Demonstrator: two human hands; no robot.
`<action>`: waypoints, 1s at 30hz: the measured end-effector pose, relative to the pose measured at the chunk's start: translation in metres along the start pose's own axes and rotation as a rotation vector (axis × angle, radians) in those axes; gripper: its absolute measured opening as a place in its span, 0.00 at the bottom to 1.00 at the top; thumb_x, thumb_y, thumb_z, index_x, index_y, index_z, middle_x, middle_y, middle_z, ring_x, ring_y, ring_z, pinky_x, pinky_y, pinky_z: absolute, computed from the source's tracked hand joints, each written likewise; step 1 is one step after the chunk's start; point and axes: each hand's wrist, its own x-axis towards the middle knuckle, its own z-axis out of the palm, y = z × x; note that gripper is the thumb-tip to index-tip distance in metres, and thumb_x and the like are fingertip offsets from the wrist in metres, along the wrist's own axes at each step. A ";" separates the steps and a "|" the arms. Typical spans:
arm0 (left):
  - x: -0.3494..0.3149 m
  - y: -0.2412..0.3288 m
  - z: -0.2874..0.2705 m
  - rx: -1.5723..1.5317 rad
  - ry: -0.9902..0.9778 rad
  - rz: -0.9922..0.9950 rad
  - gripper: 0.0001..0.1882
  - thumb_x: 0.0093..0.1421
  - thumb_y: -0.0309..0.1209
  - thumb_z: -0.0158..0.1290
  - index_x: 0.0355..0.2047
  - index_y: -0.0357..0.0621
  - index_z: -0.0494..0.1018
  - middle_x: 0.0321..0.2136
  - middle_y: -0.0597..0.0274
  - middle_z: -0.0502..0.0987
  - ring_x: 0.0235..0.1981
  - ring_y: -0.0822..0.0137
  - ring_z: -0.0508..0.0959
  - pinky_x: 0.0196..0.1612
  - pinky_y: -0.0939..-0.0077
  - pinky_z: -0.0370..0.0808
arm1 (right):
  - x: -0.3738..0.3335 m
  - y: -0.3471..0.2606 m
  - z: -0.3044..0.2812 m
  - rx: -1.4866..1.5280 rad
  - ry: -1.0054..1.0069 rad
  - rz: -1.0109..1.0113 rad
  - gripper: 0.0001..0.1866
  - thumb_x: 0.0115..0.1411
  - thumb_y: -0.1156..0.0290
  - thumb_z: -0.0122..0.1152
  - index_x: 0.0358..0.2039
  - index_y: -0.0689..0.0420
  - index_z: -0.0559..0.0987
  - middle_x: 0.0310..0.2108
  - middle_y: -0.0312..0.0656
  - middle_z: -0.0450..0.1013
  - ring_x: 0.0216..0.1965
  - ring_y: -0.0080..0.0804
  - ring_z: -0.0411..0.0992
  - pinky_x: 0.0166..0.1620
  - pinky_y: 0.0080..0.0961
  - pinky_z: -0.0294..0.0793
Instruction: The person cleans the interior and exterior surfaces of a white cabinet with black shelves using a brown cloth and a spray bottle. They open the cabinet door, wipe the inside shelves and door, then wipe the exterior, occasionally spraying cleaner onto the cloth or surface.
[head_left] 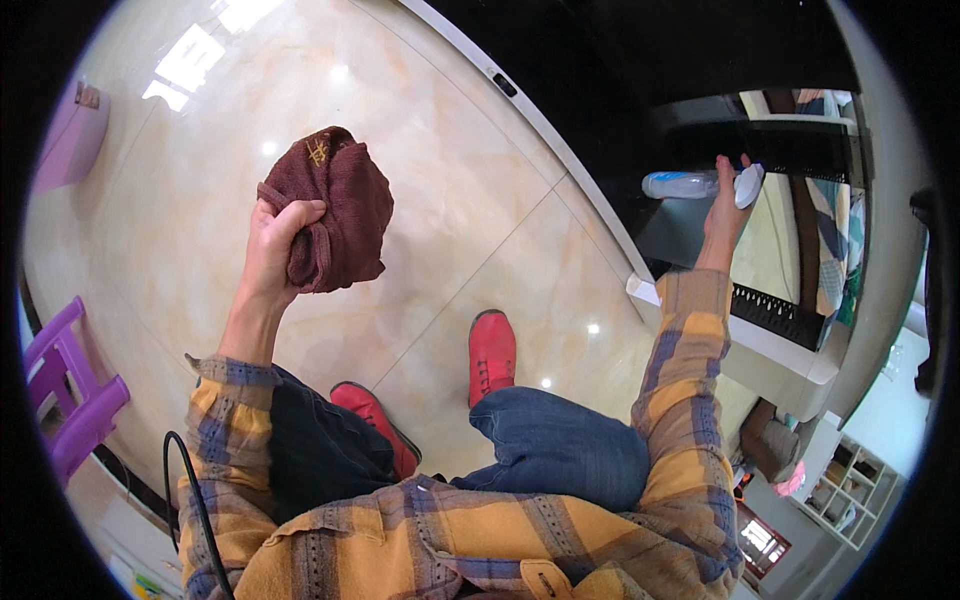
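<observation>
My left hand (pixel 270 245) is closed around a bunched, folded dark maroon cloth (pixel 345 215), thumb on top. A small yellow mark shows near the cloth's upper edge. The cloth hangs over the tiled floor, ahead of my left foot. Stretched out to the right, my right hand (pixel 724 222) grips a clear plastic bottle (pixel 682 185) with a blue label and a white part (pixel 748 186) at the hand's other side. That hand is in front of a large glossy black panel (pixel 590 70) with a pale frame; some of its fingers are hidden.
Purple plastic furniture (pixel 75 385) stands at the left, with a pink-purple bin-like container (pixel 72 135) farther up. Red shoes (pixel 492 350) rest on the glossy tiles (pixel 450 230). A black cable (pixel 190 480) runs by my left arm. White shelving (pixel 855 490) appears at lower right.
</observation>
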 end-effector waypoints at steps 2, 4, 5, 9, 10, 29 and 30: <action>-0.001 0.000 0.016 0.020 -0.044 -0.026 0.15 0.57 0.23 0.49 0.46 0.32 0.70 0.39 0.55 0.78 0.38 0.67 0.80 0.43 0.71 0.79 | 0.012 0.018 -0.008 0.143 0.085 -0.073 0.33 0.58 0.74 0.67 0.61 0.63 0.65 0.50 0.48 0.74 0.52 0.32 0.72 0.59 0.27 0.65; -0.004 0.001 0.028 0.034 -0.081 -0.051 0.17 0.58 0.24 0.49 0.47 0.32 0.69 0.41 0.54 0.78 0.39 0.66 0.80 0.44 0.71 0.79 | 0.024 0.029 -0.016 0.213 0.081 -0.108 0.39 0.54 0.73 0.71 0.63 0.65 0.62 0.55 0.50 0.71 0.57 0.35 0.69 0.63 0.31 0.62; -0.004 0.000 0.034 0.042 -0.095 -0.067 0.17 0.58 0.24 0.49 0.48 0.31 0.69 0.41 0.53 0.78 0.39 0.66 0.80 0.45 0.70 0.79 | 0.029 0.032 -0.020 0.191 0.062 -0.074 0.41 0.53 0.72 0.73 0.63 0.65 0.61 0.55 0.50 0.71 0.58 0.35 0.68 0.64 0.32 0.60; -0.006 -0.006 0.046 -0.022 -0.181 -0.150 0.20 0.58 0.25 0.49 0.51 0.32 0.68 0.43 0.51 0.77 0.41 0.63 0.80 0.47 0.69 0.79 | 0.014 0.032 -0.037 0.101 0.070 -0.094 0.42 0.52 0.71 0.73 0.63 0.65 0.60 0.57 0.48 0.68 0.61 0.34 0.64 0.66 0.29 0.55; -0.007 -0.007 0.048 0.017 -0.121 -0.186 0.18 0.59 0.25 0.50 0.50 0.33 0.69 0.43 0.53 0.78 0.40 0.65 0.80 0.46 0.70 0.78 | 0.002 0.026 -0.037 0.108 0.040 -0.197 0.40 0.53 0.70 0.73 0.62 0.65 0.61 0.57 0.46 0.68 0.60 0.33 0.64 0.65 0.27 0.56; -0.028 -0.022 0.057 0.624 -0.334 -0.119 0.19 0.69 0.36 0.49 0.56 0.38 0.70 0.48 0.58 0.78 0.52 0.69 0.74 0.56 0.73 0.68 | -0.127 -0.025 0.169 -0.675 -0.691 -1.052 0.21 0.45 0.78 0.69 0.42 0.45 0.82 0.57 0.34 0.71 0.59 0.44 0.63 0.55 0.41 0.65; -0.030 -0.020 0.054 0.671 -0.313 -0.120 0.19 0.69 0.35 0.49 0.55 0.38 0.71 0.47 0.58 0.78 0.51 0.69 0.75 0.56 0.73 0.69 | -0.119 -0.004 0.194 -0.904 -0.781 -1.069 0.18 0.48 0.77 0.64 0.40 0.44 0.81 0.61 0.31 0.66 0.63 0.41 0.58 0.55 0.41 0.62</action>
